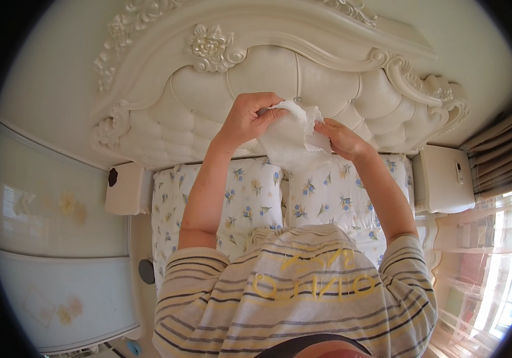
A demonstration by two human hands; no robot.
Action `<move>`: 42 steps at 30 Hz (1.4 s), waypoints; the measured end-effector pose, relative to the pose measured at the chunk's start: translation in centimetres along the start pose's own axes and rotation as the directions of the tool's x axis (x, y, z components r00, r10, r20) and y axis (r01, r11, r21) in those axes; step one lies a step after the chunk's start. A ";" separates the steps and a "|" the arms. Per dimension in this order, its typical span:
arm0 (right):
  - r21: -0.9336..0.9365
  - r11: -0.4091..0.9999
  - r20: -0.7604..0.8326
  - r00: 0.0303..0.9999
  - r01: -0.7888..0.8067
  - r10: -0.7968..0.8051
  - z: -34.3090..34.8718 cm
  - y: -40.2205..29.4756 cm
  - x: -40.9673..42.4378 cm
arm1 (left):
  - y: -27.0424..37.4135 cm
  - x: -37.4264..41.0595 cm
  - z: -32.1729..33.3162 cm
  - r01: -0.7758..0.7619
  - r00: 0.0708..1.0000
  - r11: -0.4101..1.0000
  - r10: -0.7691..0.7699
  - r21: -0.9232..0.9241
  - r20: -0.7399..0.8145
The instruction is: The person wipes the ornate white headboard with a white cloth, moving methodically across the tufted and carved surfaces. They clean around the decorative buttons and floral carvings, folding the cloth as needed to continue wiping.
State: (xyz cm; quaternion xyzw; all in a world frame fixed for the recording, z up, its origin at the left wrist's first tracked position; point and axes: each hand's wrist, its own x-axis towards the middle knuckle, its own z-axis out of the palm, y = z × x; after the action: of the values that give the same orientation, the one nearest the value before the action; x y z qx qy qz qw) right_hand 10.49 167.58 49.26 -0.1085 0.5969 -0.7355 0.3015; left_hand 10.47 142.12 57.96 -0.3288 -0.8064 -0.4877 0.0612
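Observation:
A thin white cloth item (292, 138) with a ribbed, frilled edge is held up between my two hands, in front of the tufted headboard (265, 71). My left hand (251, 116) pinches its gathered upper edge between thumb and fingers. On the other side, my right hand (343, 138) grips the frilled edge, its thumb on top. The cloth hangs down over the gap between two floral pillows (247, 192), (327, 192). Whether it is a garment or a cover, I cannot tell.
A white nightstand (126, 188) stands left of the bed, with a dark object (112, 177) on it. Another nightstand (443, 179) at the right bears a small remote control (459, 172). Sliding wardrobe doors (59, 201) are at the left; brown curtains (502, 143) hang by the window.

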 end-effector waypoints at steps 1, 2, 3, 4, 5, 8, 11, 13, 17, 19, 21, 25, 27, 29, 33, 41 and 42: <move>-0.033 0.998 0.007 0.998 -0.058 0.059 -0.1 -0.2 0.0 | -0.1 0.2 0.1 0.061 0.998 0.998 -0.061 0.017 -0.006; 0.083 0.991 0.005 0.995 -0.102 0.102 -0.1 0.1 0.0 | -0.2 0.2 0.2 0.122 0.993 0.992 -0.121 0.034 -0.012; 0.197 0.970 0.011 0.990 -0.142 0.143 0.0 0.5 0.2 | -0.8 -0.3 0.2 0.084 0.996 0.994 -0.084 -0.067 0.003; 0.310 0.934 0.021 0.983 -0.180 0.183 0.3 0.9 0.5 | -1.7 -1.2 0.2 0.049 0.999 0.985 -0.046 -0.168 0.016; 0.329 0.920 0.034 0.976 -0.213 0.214 0.7 1.4 0.6 | -2.5 -1.9 0.2 0.015 1.000 0.963 -0.008 -0.268 0.025; 0.354 0.889 0.041 0.955 -0.290 0.295 1.6 2.7 0.4 | -1.9 -2.9 1.5 -0.012 0.980 0.848 0.116 -0.530 0.162; 0.344 0.879 0.057 0.942 -0.331 0.332 2.7 3.4 0.1 | -2.9 -3.5 1.2 0.158 0.962 0.894 -0.044 -0.419 0.270; 0.386 0.852 0.109 0.935 -0.354 0.339 2.7 3.9 0.2 | -2.8 -3.9 1.5 0.171 0.976 0.902 -0.102 -0.395 0.191; 0.360 0.865 0.112 0.937 -0.349 0.331 1.2 6.1 1.0 | -3.8 -4.7 0.9 0.255 0.962 0.887 -0.192 -0.384 0.194; 0.305 0.883 0.124 0.934 -0.357 0.335 0.9 6.5 1.2 | -3.7 -5.5 1.3 0.325 0.944 0.780 -0.234 -0.535 0.233; 0.330 0.857 0.105 0.918 -0.395 0.382 1.0 6.6 1.3 | -3.4 -6.1 2.0 0.382 0.924 0.693 -0.269 -0.611 0.272; 0.365 0.874 0.108 0.947 -0.322 0.303 1.3 6.0 1.0 | -4.4 -5.7 3.1 0.430 0.895 0.759 -0.289 -0.488 0.339; 0.277 0.911 0.030 0.950 -0.307 0.311 2.0 4.7 0.5 | -5.3 -5.5 4.3 0.390 0.920 0.810 -0.328 -0.437 0.213; 0.267 0.922 0.009 0.957 -0.282 0.290 2.0 4.8 0.5 | -5.8 -5.1 4.3 0.368 0.930 0.835 -0.324 -0.409 0.175; 0.364 0.888 0.049 0.957 -0.282 0.284 1.4 5.7 0.3 | -4.6 -4.6 4.2 0.374 0.925 0.763 -0.348 -0.528 0.154; 0.100 0.994 -0.204 0.976 -0.053 0.072 2.5 5.6 -0.8 | -5.1 -6.4 3.8 0.368 0.910 0.807 -0.415 -0.461 0.000; 0.068 0.996 -0.185 0.980 -0.062 0.074 1.6 5.5 -1.2 | -5.3 -6.2 3.9 0.411 0.891 0.825 -0.454 -0.388 -0.022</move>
State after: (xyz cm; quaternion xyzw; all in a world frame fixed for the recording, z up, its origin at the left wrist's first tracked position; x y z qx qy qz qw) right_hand 13.93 166.39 44.76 -0.0090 0.6030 -0.7498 0.2721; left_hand 13.07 140.81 49.35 -0.1144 -0.7475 -0.6507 -0.0687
